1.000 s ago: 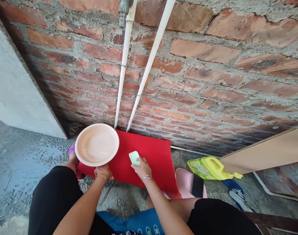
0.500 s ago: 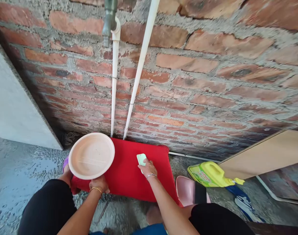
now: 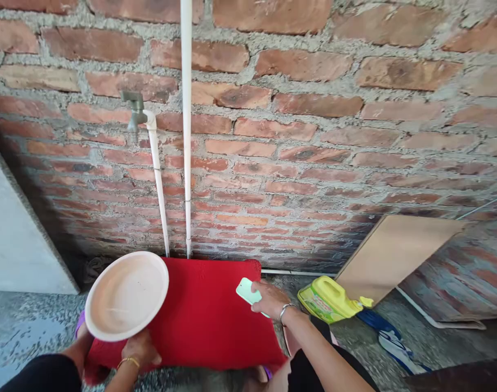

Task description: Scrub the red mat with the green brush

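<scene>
I am watching the right hand (image 3: pixel 270 301) gripping a flat, mint-green object (image 3: pixel 248 291), round-cornered with a small dark hole near its tip, at the right side of the red cloth (image 3: pixel 211 321). At the cloth's left end, a smooth, peach-colored basin (image 3: pixel 105 288) is meeting the left hand (image 3: pixel 139 348) at its near rim, hiding the fingers; I cannot tell whether they are gripping.
</scene>
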`<state>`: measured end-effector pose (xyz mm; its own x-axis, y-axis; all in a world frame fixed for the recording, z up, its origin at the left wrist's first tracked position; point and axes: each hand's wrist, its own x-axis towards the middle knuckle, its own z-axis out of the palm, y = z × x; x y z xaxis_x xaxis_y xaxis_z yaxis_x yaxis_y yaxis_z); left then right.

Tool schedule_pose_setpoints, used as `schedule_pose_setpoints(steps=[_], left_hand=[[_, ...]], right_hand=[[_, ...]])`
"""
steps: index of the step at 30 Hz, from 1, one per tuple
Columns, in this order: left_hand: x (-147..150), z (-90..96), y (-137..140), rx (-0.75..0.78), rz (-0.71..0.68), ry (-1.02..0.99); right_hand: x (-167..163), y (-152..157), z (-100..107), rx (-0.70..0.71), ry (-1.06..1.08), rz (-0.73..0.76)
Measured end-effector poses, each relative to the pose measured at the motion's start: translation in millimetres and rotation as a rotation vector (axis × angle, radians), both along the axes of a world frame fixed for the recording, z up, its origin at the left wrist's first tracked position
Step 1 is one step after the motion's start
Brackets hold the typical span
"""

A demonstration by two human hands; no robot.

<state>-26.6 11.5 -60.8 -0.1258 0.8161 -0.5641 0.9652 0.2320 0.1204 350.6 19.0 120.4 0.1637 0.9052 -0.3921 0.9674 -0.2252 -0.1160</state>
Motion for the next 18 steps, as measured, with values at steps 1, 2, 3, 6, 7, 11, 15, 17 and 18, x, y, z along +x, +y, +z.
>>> schedule_pose_setpoints(steps=[1,2,3,6,7,11,15,17,18], left_hand=[[1.2,1.6,-2.4,-0.006,-0.017,0.008],[3.4,3.4,-5.2,-0.008,-0.039,0.022],[7.0,5.1,-8.4,-0.007,-0.066,0.043],[25.3,7.5,-16.9,0.028,-0.180,0.101],[33.1,7.0,-18.2,0.050,-0.216,0.112],[59.0,-0.8,-8.3,0.373,-0.363,0.051],[60.2,-17.4,16.9,0.507,-0.425,0.005],[54.6,-27.8,26.3,0.469,-0.452,-0.019],[51.9,-32.7,29.2,0.453,-0.465,-0.030]], right_hand=[[0.1,-0.6,-1.9,-0.004,-0.005,0.021],[-0.1,-0.9,-6.2,-0.009,-0.006,0.041],[-0.8,-0.9,-12.3,-0.021,-0.002,0.059],[-4.7,1.6,-34.7,-0.080,0.026,0.124],[-6.5,3.4,-41.3,-0.097,0.039,0.142],[-13.5,13.1,-55.7,-0.117,0.113,0.153],[-21.9,21.5,-59.6,-0.153,0.142,0.183],[-26.6,23.9,-61.6,-0.185,0.115,0.209],[-28.7,24.9,-62.8,-0.197,0.097,0.226]])
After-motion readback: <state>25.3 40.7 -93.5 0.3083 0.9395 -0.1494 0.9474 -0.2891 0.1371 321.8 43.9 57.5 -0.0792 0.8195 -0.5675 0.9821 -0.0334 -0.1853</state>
